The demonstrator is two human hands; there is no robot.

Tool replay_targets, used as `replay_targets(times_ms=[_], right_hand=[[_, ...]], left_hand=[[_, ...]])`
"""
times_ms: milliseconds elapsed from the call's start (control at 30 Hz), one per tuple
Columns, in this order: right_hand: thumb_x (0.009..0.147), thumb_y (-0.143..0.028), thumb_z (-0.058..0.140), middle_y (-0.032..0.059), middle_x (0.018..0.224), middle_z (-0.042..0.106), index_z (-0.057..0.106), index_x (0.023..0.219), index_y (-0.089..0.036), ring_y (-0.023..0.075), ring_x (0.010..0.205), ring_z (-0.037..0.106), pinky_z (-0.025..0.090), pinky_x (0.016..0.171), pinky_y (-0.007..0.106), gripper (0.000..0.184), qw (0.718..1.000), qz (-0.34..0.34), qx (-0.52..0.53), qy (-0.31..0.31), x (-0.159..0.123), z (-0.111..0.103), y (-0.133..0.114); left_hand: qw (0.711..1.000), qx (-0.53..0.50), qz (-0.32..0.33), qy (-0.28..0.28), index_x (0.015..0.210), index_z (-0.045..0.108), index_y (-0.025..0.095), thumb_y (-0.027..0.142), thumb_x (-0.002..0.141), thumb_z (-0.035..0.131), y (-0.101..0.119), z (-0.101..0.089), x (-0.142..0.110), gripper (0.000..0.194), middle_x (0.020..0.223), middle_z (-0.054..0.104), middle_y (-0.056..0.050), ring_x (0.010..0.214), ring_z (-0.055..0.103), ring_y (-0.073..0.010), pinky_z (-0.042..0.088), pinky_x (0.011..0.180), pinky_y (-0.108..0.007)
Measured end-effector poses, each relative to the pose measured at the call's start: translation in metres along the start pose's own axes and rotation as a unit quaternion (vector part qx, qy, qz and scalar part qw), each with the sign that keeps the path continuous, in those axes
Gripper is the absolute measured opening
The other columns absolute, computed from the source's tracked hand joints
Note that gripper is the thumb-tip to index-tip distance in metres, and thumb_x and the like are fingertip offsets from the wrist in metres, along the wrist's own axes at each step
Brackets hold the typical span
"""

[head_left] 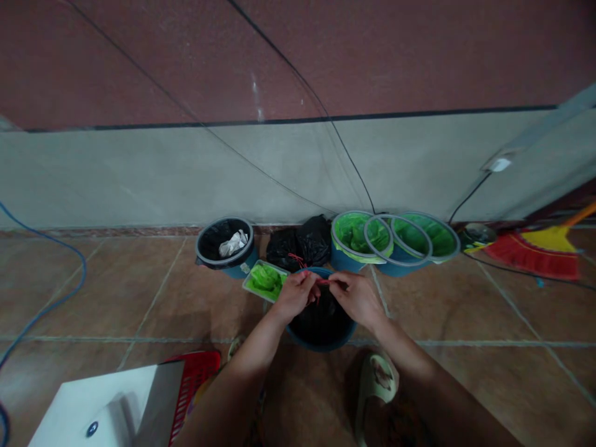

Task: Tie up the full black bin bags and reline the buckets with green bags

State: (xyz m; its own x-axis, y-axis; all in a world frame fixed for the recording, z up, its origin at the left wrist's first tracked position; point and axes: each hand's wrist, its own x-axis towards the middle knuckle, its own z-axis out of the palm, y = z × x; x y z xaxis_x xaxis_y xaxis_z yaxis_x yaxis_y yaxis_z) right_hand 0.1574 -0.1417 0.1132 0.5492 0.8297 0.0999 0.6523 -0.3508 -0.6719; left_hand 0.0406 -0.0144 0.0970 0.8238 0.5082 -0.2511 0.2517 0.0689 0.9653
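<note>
Red strip [323, 282], partly hidden by left hand [298, 293].

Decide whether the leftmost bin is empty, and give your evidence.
Not empty: a crumpled white item lies inside the leftmost bin, against its black liner.

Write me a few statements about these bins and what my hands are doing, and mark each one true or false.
1. The left hand and right hand both hold the red tie. True.
2. The leftmost bin has a green liner. False: its liner is black.
3. Crumpled white material lies in the leftmost bin. True.
4. The broom is left of the bins. False: it is on their right.
5. Black bags sit near the wall. True.
</note>
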Motion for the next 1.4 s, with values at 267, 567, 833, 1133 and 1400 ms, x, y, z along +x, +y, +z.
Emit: replay_targets(times_ms=[267,567,833,1133,1400], right_hand=[[0.083,-0.013,0.053,0.0036,0.087,0.072,0.072,0.081,-0.022,0.0169,0.08,0.066,0.049,0.078,0.029,0.02,0.992,-0.06,-0.023,-0.11,-0.001,0.003,0.005],[0.082,-0.004,0.038,0.0053,0.099,0.073,0.064,0.114,-0.019,0.0139,0.077,0.069,0.056,0.075,0.029,0.044,0.984,-0.006,0.119,-0.133,0.0,0.022,0.019],[0.079,-0.01,0.039,-0.0003,0.073,0.069,0.057,0.123,-0.017,0.0092,0.055,0.063,0.051,0.053,0.018,0.047,0.913,0.121,0.321,-0.222,0.002,0.01,-0.001],[0.09,-0.018,0.041,0.0011,0.074,0.068,0.062,0.083,-0.019,0.0108,0.057,0.062,0.05,0.056,0.022,0.022,0.953,0.071,0.224,-0.19,0.004,0.015,0.011],[0.097,-0.019,0.042,0.0096,0.088,0.075,0.07,0.088,-0.02,0.0219,0.084,0.07,0.047,0.074,0.03,0.029,0.976,0.024,-0.175,-0.129,0.0,0.011,0.016]], left_hand=[[0.991,0.112,0.068,-0.01,0.084,0.072,0.018,0.022,0.082,0.059,0.001,-0.009,-0.006,0.015,0.072,0.071,-0.002,0.065,0.061,-0.015,0.049,0.072,-0.03],[0.854,0.428,0.271,-0.12,0.092,0.065,0.022,0.018,0.087,0.054,0.012,-0.012,-0.016,0.013,0.084,0.072,-0.002,0.087,0.066,-0.0201,0.023,0.116,-0.047],[0.831,0.446,0.329,-0.042,0.093,0.062,0.02,0.019,0.096,0.045,0.012,-0.011,-0.017,0.018,0.102,0.071,-0.005,0.097,0.065,-0.0179,0.023,0.119,-0.046],[0.832,0.458,0.312,0.023,0.086,0.063,0.021,0.024,0.1,0.042,0.007,-0.01,-0.013,0.026,0.093,0.07,-0.004,0.093,0.063,-0.0171,0.033,0.113,-0.041],[0.847,0.501,0.173,0.032,0.076,0.062,0.02,0.014,0.09,0.049,-0.008,-0.01,-0.006,0.02,0.079,0.068,-0.006,0.081,0.064,-0.0209,0.044,0.097,-0.04]])
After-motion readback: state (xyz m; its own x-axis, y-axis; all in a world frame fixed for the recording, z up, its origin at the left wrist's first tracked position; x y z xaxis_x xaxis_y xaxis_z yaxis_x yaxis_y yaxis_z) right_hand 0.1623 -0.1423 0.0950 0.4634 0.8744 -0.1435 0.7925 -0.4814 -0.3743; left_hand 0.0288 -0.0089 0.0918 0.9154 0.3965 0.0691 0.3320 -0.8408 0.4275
